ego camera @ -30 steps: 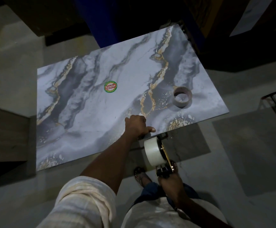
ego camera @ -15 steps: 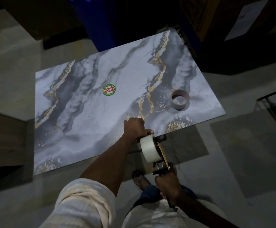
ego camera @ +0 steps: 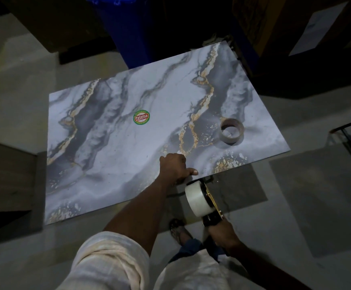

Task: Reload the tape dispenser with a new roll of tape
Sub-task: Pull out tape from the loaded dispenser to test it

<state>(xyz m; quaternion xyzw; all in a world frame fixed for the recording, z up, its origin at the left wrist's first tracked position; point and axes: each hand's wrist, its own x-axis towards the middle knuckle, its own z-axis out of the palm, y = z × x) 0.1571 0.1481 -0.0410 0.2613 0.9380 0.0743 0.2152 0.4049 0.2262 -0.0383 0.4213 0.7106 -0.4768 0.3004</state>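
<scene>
A white new tape roll point(ego camera: 197, 198) sits mounted on the tape dispenser point(ego camera: 211, 206), which hangs just off the near edge of the marble-patterned table point(ego camera: 111, 155). My right hand point(ego camera: 222, 232) grips the dispenser's handle from below. My left hand point(ego camera: 176, 168) rests at the table's edge right by the dispenser's front end, fingers curled and thumb pointing right. Whatever is inside its fingers is hidden. An empty brown tape core point(ego camera: 232, 130) stands on the table to the right.
A round green and red sticker point(ego camera: 141, 117) is stuck on the middle of the table. A blue bin point(ego camera: 128, 28) stands behind the table, with dark boxes around it. A sandalled foot point(ego camera: 179, 230) is on the grey floor below.
The dispenser with the roll swung slightly toward my left hand and back. Both hands stay at the table's near edge. The view tilted a little.
</scene>
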